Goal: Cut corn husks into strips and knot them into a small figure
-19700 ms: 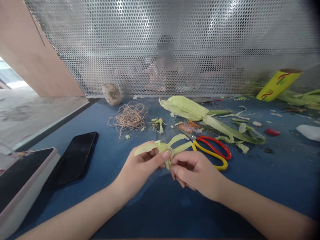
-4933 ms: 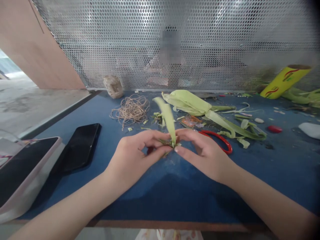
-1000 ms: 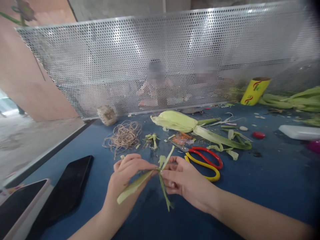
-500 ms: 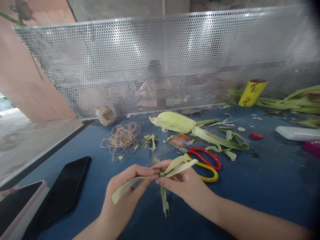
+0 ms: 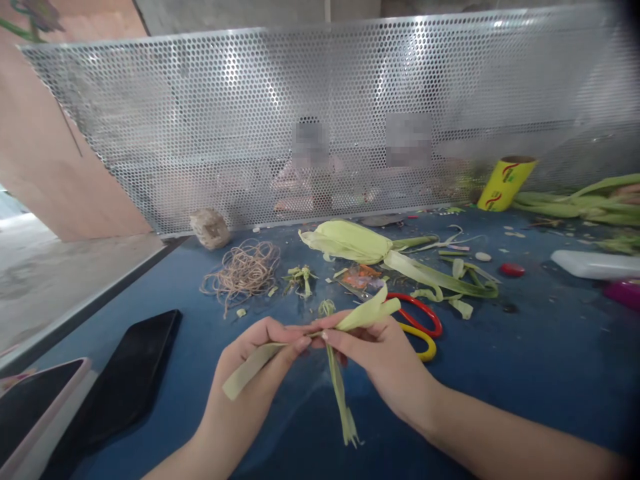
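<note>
Both hands pinch a small bundle of pale green corn-husk strips above the blue table. My left hand holds one strip that trails down to the left. My right hand grips the knot where the strips meet; one strip sticks up to the right and a frayed one hangs down. Red-and-yellow scissors lie just behind my right hand, partly hidden by it.
A husked corn ear with loose green strips lies behind. A tangle of brown string and a small lump sit at the back left. A black phone and a tablet lie left. A perforated metal screen backs the table; people sit behind it.
The hanging frayed strip now reaches lower, and the upper strip has swung up to the right. My hands stay together at the knot.
</note>
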Demonstrator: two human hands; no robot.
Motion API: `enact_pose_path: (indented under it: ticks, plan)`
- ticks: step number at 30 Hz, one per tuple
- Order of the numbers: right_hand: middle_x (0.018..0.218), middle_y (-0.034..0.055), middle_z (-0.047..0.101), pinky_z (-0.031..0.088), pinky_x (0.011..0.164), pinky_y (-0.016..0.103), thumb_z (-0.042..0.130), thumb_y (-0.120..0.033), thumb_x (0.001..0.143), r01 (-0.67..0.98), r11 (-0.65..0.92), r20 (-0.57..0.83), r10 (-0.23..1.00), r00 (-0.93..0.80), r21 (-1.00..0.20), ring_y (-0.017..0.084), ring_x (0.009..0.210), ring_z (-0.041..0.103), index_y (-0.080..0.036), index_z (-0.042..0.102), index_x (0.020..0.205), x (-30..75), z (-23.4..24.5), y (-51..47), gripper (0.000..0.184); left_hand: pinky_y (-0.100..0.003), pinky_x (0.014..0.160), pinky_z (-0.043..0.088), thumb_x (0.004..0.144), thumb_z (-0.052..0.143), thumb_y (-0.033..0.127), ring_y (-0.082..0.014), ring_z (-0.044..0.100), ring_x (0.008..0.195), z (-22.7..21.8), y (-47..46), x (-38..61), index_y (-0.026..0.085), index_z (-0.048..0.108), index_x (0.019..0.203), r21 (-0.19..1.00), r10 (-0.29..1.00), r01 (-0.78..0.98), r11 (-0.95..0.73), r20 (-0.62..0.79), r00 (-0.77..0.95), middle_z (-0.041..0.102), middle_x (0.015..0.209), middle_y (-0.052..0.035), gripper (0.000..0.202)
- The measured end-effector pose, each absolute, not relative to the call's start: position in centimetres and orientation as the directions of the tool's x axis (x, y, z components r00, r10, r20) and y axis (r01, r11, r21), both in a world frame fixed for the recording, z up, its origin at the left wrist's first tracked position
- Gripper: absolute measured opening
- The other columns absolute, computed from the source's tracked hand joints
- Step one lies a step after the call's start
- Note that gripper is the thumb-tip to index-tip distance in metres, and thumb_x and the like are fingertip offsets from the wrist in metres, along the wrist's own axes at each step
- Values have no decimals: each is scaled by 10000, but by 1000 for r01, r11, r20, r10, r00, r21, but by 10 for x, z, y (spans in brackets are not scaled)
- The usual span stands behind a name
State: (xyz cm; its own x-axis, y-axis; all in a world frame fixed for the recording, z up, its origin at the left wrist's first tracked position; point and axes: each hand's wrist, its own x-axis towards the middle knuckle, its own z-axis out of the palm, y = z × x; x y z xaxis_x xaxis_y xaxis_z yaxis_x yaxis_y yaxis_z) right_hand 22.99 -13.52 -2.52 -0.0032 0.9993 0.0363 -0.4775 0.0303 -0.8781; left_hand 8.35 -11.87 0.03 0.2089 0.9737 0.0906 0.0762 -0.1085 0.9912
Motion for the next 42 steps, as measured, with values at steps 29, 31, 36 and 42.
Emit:
enact_pose_path:
  ticks: [29, 31, 36, 42]
  plan:
    - [624, -13, 505, 346, 542, 225, 537, -514, 786, -183, -17, 20, 980, -200, -983, 96, 565, 438, -164, 627, 780, 239, -21, -139, 361, -299, 717, 482, 659, 514, 691, -232, 563, 838, 14, -110, 57, 167, 651, 1056, 976, 936, -214, -48, 119, 332, 626, 834, -85, 672]
    - [658, 6, 500, 351, 582, 237, 443, -516, 846, -99, 7, 32, 967, -252, -995, 108, 603, 443, -155, 639, 774, 238, -20, -142, 417, -286, 632, 485, 756, 376, 666, -171, 533, 651, 20, -108, 56, 144, 707, 930, 893, 943, -440, 93, 63, 326, 570, 649, -53, 642]
    - [645, 14, 488, 365, 620, 252, 381, -498, 881, 2, 19, 18, 973, -228, -1000, 127, 625, 453, -160, 644, 772, 237, -22, -146, 442, -280, 566, 478, 801, 379, 557, -168, 547, 604, 22, -109, 63, 106, 734, 834, 790, 900, -514, 335, -106, 423, 627, 671, -100, 575]
    - [619, 7, 481, 358, 571, 241, 355, -441, 904, 65, 45, 24, 955, -295, -997, 119, 589, 442, -176, 670, 755, 238, -22, -148, 438, -262, 550, 466, 771, 498, 512, -159, 557, 595, 15, -112, 65, 148, 732, 802, 896, 906, -388, 217, -36, 422, 646, 659, -75, 434]
